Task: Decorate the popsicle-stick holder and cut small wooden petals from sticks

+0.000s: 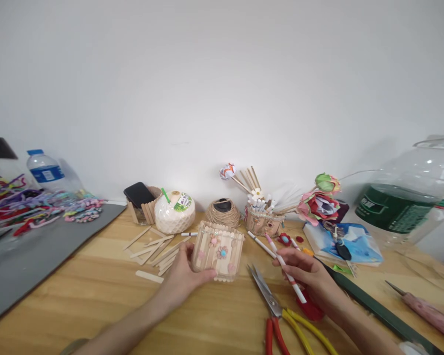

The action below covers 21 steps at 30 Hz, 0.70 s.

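My left hand [185,273] grips the left side of a small box made of wooden craft sticks [218,250], decorated with paper flowers and beads, standing on the wooden table [96,296]. My right hand [305,271] holds a thin white stick with pink and red marks [285,268], slanting up to the left. Just left of that hand lie open scissors [272,301] with red and yellow handles.
Loose craft sticks [155,249] lie left of the box. Behind it stand a coconut drink [174,212], a twine ball [222,212], a small basket of sticks and paper flowers [262,217], a phone in a holder [138,195]. A large bottle [403,197] is right, pipe cleaners [33,204] left.
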Each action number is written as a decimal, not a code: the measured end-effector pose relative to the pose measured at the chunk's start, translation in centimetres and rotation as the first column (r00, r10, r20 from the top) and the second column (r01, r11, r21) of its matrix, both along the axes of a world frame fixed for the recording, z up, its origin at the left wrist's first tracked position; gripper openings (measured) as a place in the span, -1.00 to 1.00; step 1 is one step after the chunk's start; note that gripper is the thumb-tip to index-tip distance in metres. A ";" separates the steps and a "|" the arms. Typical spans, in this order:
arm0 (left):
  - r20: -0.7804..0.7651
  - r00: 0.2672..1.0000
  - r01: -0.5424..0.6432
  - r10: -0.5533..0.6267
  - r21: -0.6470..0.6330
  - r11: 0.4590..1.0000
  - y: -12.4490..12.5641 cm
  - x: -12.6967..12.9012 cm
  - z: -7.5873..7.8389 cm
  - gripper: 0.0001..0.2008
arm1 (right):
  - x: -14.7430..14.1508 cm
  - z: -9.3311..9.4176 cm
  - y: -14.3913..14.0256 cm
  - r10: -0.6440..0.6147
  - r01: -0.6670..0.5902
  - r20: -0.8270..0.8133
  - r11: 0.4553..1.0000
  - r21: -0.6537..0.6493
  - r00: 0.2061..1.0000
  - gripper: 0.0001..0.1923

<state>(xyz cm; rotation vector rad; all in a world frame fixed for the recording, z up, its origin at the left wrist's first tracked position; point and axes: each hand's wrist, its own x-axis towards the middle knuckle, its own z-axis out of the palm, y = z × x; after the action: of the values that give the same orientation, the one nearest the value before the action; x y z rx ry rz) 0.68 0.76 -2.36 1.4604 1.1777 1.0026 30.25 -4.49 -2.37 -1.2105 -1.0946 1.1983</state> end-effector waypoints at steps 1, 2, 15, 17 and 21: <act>-0.015 1.000 -0.023 0.023 0.018 1.000 0.0 0.0 -0.1 -0.40 | 0.0 0.0 0.0 0.001 -0.001 -0.001 1.000 0.000 1.000 -0.70; -0.030 0.999 -0.043 0.044 0.031 0.999 -0.1 0.0 -0.2 -0.41 | 0.0 0.0 0.0 0.002 -0.002 -0.001 1.000 0.001 1.000 -0.70; -0.107 0.991 -0.084 0.084 0.003 0.996 -0.6 0.3 0.6 -0.40 | 0.2 -0.2 0.1 0.014 -0.016 0.092 1.000 0.022 0.996 -0.69; -0.111 0.992 -0.067 0.065 -0.009 0.998 -0.5 0.3 0.5 -0.40 | 0.0 0.1 0.1 0.027 -0.032 0.128 0.999 0.035 0.991 -0.70; -0.051 0.998 -0.026 0.023 -0.051 0.998 -0.3 0.3 0.4 -0.42 | -0.7 1.0 -0.3 0.044 -0.064 0.223 0.994 0.086 0.974 -0.71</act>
<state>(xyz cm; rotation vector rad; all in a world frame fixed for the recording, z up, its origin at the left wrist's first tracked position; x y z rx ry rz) 1.01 0.50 -1.95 1.4412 1.2513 0.9500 29.60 -4.84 -1.35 -1.2709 -1.3413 1.0589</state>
